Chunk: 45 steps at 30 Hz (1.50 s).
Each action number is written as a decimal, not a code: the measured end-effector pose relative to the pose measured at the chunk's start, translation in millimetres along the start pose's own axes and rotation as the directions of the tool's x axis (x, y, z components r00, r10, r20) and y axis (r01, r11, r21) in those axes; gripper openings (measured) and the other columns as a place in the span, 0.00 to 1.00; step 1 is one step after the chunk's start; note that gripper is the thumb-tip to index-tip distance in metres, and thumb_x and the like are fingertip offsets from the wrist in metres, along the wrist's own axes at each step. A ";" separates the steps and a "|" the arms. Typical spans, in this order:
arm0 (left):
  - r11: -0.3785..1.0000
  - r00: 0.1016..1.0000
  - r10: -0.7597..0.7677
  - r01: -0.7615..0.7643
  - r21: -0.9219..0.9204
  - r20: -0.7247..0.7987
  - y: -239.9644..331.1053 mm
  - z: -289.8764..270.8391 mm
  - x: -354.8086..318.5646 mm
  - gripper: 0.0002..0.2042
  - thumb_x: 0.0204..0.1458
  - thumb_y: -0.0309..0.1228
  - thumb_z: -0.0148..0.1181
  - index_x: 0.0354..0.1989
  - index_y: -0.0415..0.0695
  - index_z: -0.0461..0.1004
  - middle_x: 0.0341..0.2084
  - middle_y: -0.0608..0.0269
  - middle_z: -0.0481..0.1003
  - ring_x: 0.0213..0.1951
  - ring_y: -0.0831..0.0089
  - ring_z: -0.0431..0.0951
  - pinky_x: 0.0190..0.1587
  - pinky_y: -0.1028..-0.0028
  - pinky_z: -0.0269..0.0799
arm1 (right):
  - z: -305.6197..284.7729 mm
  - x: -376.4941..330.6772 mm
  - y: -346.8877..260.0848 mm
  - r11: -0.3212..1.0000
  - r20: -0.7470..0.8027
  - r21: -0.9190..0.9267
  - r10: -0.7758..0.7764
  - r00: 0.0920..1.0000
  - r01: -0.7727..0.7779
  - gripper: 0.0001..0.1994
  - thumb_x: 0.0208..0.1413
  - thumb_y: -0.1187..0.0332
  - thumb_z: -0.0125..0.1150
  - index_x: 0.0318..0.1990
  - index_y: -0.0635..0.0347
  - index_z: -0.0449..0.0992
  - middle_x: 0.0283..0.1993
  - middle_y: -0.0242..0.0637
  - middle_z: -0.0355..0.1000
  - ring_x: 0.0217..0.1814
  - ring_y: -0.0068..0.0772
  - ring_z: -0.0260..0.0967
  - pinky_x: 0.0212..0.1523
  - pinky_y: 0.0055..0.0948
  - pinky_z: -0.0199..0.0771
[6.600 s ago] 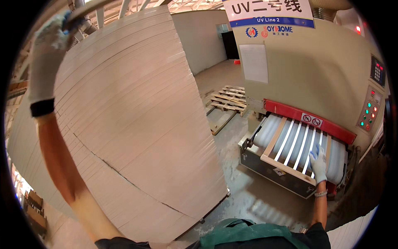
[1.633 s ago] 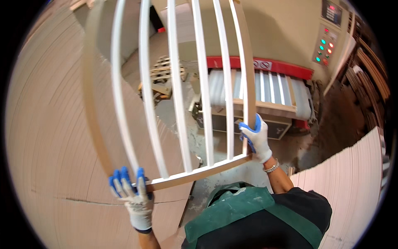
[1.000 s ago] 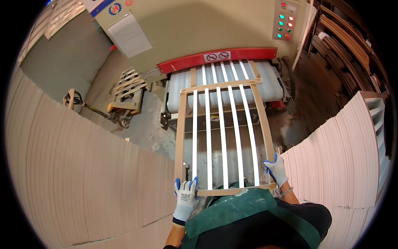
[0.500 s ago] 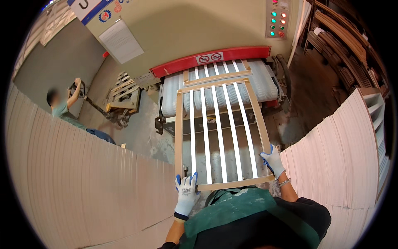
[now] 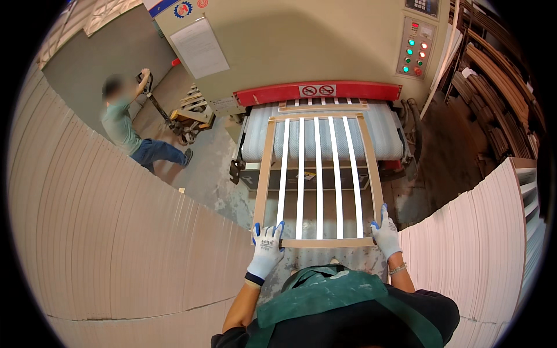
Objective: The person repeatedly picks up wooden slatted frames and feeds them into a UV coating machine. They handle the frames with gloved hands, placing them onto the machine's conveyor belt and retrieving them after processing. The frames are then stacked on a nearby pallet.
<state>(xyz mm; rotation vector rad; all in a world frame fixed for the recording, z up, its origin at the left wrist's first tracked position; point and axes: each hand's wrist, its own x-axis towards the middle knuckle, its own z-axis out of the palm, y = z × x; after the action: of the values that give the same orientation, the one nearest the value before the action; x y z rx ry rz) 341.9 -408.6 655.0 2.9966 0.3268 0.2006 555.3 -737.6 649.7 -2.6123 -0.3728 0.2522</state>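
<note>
A slatted frame (image 5: 318, 243), brown-edged with several white bars, stretches from my hands to the machine. Its far end rests on the grey mesh conveyor belt (image 5: 258, 136). My left hand (image 5: 267, 246), in a white and blue glove, grips the near left corner, fingers curled over the edge. At the near right corner, my right hand (image 5: 387, 235), gloved alike, is closed on the frame's side. Farther in, a second slatted frame (image 5: 325, 107) lies on the belt, partly hidden beneath the machine's red bar (image 5: 360, 91).
Tall stacks of pale panels (image 5: 145, 232) rise on my left, with another stack (image 5: 464, 243) on my right. Beyond the left stack, a person (image 5: 125, 124) holds a pallet truck's handle near a wooden pallet (image 5: 194, 101). A control panel (image 5: 415, 49) is on the machine.
The farther frame has gone deeper under the red bar. My hands and the held frame have straightened toward the belt. The person by the pallet truck has stepped nearer.
</note>
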 end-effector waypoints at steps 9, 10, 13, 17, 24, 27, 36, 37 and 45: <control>0.998 0.992 0.052 -0.048 0.031 -0.112 -10.3 -29.0 13.7 0.34 0.48 0.40 0.65 0.65 0.45 0.65 0.54 0.51 0.68 0.59 0.51 0.65 0.67 0.48 0.48 | 18.0 56.4 14.2 0.994 -0.091 -0.094 -0.067 0.994 0.058 0.38 0.57 0.63 0.57 0.73 0.62 0.49 0.43 0.59 0.74 0.45 0.59 0.74 0.49 0.48 0.73; 0.999 0.988 0.036 -0.034 0.018 -0.149 -12.5 -42.3 11.1 0.33 0.49 0.40 0.65 0.64 0.44 0.65 0.55 0.51 0.68 0.59 0.50 0.65 0.67 0.48 0.49 | 16.9 62.6 13.9 0.994 -0.083 -0.101 -0.054 0.995 0.046 0.38 0.58 0.62 0.57 0.73 0.63 0.49 0.43 0.60 0.75 0.44 0.59 0.74 0.49 0.48 0.73; 0.997 0.966 -0.036 0.052 0.059 -0.255 -26.7 -103.0 -4.0 0.30 0.50 0.40 0.64 0.62 0.43 0.67 0.56 0.50 0.68 0.60 0.49 0.64 0.66 0.47 0.51 | 17.2 79.6 7.8 0.992 -0.011 -0.118 -0.035 0.999 0.034 0.39 0.60 0.60 0.53 0.75 0.61 0.43 0.47 0.61 0.74 0.48 0.57 0.75 0.52 0.47 0.74; 0.921 0.889 -0.127 0.271 0.281 -0.441 -42.5 -197.0 -42.6 0.28 0.51 0.39 0.64 0.61 0.44 0.68 0.57 0.49 0.67 0.60 0.49 0.64 0.67 0.46 0.50 | 38.9 110.0 27.4 0.987 -0.026 -0.142 -0.084 0.996 0.079 0.38 0.59 0.60 0.51 0.74 0.62 0.44 0.48 0.62 0.73 0.48 0.58 0.74 0.52 0.48 0.73; 0.203 0.670 0.085 0.713 0.671 -0.737 -43.7 -417.0 -121.0 0.25 0.57 0.37 0.59 0.63 0.45 0.68 0.61 0.50 0.67 0.64 0.51 0.64 0.70 0.48 0.50 | 62.9 155.0 47.6 0.970 -0.137 -0.091 -0.239 0.961 0.228 0.39 0.57 0.67 0.55 0.73 0.69 0.44 0.42 0.58 0.76 0.44 0.56 0.74 0.49 0.47 0.73; -0.026 0.594 0.260 0.792 0.610 -0.761 -46.9 -513.6 -145.2 0.26 0.61 0.45 0.55 0.65 0.47 0.67 0.63 0.49 0.66 0.65 0.54 0.65 0.69 0.50 0.51 | 74.0 184.1 64.5 0.939 -0.211 -0.122 -0.341 0.916 0.321 0.39 0.58 0.66 0.55 0.72 0.72 0.45 0.43 0.58 0.76 0.45 0.54 0.75 0.50 0.44 0.74; -0.336 0.150 -0.259 0.912 0.235 -0.954 -78.2 -653.4 -212.2 0.40 0.59 0.67 0.39 0.70 0.48 0.60 0.66 0.53 0.64 0.67 0.54 0.63 0.70 0.51 0.48 | 63.9 228.1 42.7 0.960 -0.143 -0.039 -0.280 0.949 0.278 0.39 0.54 0.68 0.58 0.71 0.69 0.48 0.45 0.62 0.75 0.48 0.59 0.74 0.54 0.46 0.73; -0.279 0.161 -0.309 0.927 0.251 -0.937 -85.0 -663.8 -220.3 0.40 0.58 0.66 0.43 0.69 0.48 0.61 0.64 0.53 0.67 0.66 0.57 0.65 0.69 0.56 0.54 | 60.1 234.4 42.9 0.963 -0.147 -0.012 -0.267 0.952 0.268 0.39 0.54 0.67 0.59 0.71 0.68 0.49 0.44 0.62 0.75 0.48 0.58 0.74 0.54 0.45 0.73; -0.218 0.306 -0.271 0.904 0.368 -0.912 -70.1 -653.8 -227.6 0.31 0.56 0.52 0.58 0.63 0.46 0.69 0.57 0.54 0.74 0.60 0.58 0.72 0.62 0.61 0.66 | 5.7 191.8 -19.1 0.969 -0.146 -0.204 -0.169 0.975 0.138 0.39 0.51 0.60 0.65 0.69 0.61 0.57 0.64 0.53 0.64 0.64 0.52 0.64 0.59 0.46 0.68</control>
<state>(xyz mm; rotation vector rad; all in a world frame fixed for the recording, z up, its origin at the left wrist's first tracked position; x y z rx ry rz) 12.8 -322.6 1262.1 2.6183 3.1975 1.0780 731.2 -660.4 633.0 -2.7497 -0.5644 -0.0533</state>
